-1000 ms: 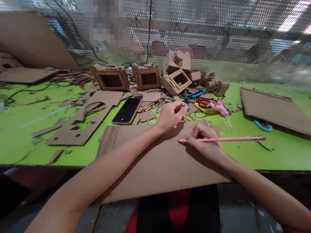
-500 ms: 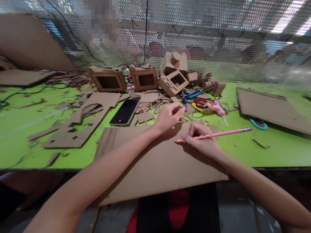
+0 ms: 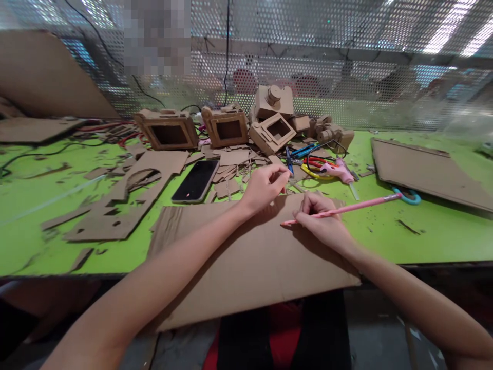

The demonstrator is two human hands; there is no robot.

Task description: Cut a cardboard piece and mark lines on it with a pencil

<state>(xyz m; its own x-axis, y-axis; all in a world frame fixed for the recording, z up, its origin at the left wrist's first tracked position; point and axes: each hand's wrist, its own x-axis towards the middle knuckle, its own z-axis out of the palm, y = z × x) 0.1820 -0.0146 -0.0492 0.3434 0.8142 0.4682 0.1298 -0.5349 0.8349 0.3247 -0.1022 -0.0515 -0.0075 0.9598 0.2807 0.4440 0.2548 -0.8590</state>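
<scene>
On cardboard sheet (image 3: 246,262), right hand (image 3: 321,221) gripping pencil (image 3: 346,208).

- A black smartphone (image 3: 195,180) lies face up mid-table on the green table (image 3: 385,231).
- Three hollow cardboard box models (image 3: 227,126) stand along the far edge.
- A pink glue gun (image 3: 339,171), possibly resting on scissors, lies right of them.
- A flat brown cardboard panel (image 3: 427,172) lies toward the far right corner.
- A cut-out cardboard offcut (image 3: 123,198) lies left of the phone.

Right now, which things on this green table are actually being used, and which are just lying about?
In use:
left hand on the large brown cardboard sheet
right hand holding the pink pencil

Lying about:
black phone
pink glue gun
cardboard box frames
cardboard offcuts
</scene>
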